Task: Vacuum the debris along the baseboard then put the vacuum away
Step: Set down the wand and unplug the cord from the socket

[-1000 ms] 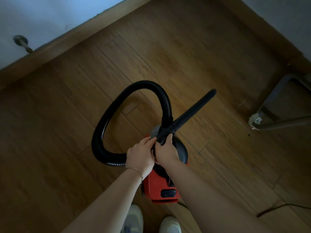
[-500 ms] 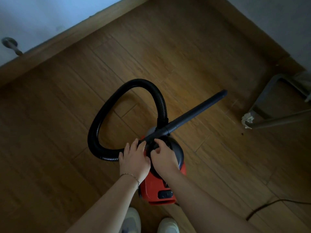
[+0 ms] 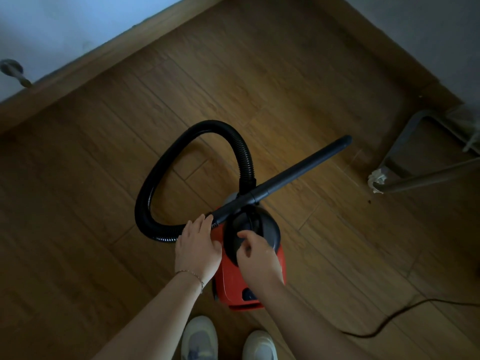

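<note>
The wand (image 3: pixel 293 172) has dropped from both hands' grip and now lies across the red vacuum (image 3: pixel 231 281) at centre, tip toward 2 o'clock. The left hand (image 3: pixel 198 249) rests flat-fingered on the hose (image 3: pixel 155 193) end. The right hand (image 3: pixel 255 252) hovers loosely curled over the dome, holding nothing. Vacuuming looks finished. The cord (image 3: pixel 389 318) trailing at 4 o'clock suggests stowing remains.

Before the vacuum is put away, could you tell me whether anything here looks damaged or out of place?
The whitish wrap on the foot of the metal furniture leg at right looks ragged and torn. A small dark speck lies on the floor just beside it. The black cord trails loose nearby.
</note>
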`<state>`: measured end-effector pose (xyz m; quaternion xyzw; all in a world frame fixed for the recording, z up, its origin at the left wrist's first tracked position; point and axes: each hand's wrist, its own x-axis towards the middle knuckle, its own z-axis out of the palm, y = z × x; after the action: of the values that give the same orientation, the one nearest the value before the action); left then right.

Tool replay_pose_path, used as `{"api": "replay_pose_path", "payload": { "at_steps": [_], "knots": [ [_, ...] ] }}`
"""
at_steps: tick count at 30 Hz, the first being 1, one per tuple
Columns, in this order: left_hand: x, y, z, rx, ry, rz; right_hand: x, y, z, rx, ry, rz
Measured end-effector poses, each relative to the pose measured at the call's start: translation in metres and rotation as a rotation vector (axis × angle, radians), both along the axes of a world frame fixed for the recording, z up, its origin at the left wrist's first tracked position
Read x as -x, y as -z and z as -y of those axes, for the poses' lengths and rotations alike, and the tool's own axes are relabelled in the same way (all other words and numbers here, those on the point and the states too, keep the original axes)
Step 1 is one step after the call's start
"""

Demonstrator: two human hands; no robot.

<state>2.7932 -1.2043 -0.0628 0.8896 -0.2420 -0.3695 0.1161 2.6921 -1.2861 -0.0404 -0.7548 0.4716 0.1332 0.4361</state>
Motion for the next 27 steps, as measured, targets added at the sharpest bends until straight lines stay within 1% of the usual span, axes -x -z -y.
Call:
{"api": "replay_pose_path", "payload": {
  "at_steps": [2, 4, 6, 8, 12, 15, 18, 21, 22, 24, 27],
  "knots": [
    [0.004, -0.009, -0.002, 0.005, 0.042, 0.024, 0.004, -0.009, -0.004, 0.078, -0.137, -0.039],
    [0.007, -0.027, -0.001, 0.032, 0.048, 0.036, 0.009, -0.02, -0.008, 0.232, -0.28, -0.082],
    [0.01, -0.052, 0.006, 0.053, 0.083, 0.088, 0.014, -0.033, -0.008, 0.39, -0.335, -0.074],
    [0.011, -0.082, 0.011, 0.053, 0.158, 0.15, 0.019, -0.055, -0.003, 0.46, -0.347, -0.079],
    [0.014, -0.144, 0.014, 0.034, 0.281, 0.213, 0.033, -0.116, 0.013, 0.327, -0.424, -0.173],
    [0.023, -0.2, 0.012, 0.007, 0.344, 0.233, 0.05, -0.165, 0.018, 0.332, -0.458, -0.231],
    [0.039, -0.261, 0.009, 0.015, 0.391, 0.239, 0.076, -0.217, 0.004, 0.337, -0.489, -0.258],
    [0.057, -0.325, 0.016, 0.05, 0.42, 0.264, 0.094, -0.28, 0.001, 0.413, -0.378, -0.208],
    [0.063, -0.344, 0.019, 0.074, 0.416, 0.277, 0.099, -0.304, 0.0, 0.363, -0.362, -0.197],
    [0.073, -0.38, 0.026, 0.125, 0.427, 0.309, 0.108, -0.344, -0.001, 0.336, -0.35, -0.153],
    [0.091, -0.424, 0.036, 0.224, 0.521, 0.369, 0.129, -0.4, 0.008, 0.388, -0.229, -0.11]
  ]
}}
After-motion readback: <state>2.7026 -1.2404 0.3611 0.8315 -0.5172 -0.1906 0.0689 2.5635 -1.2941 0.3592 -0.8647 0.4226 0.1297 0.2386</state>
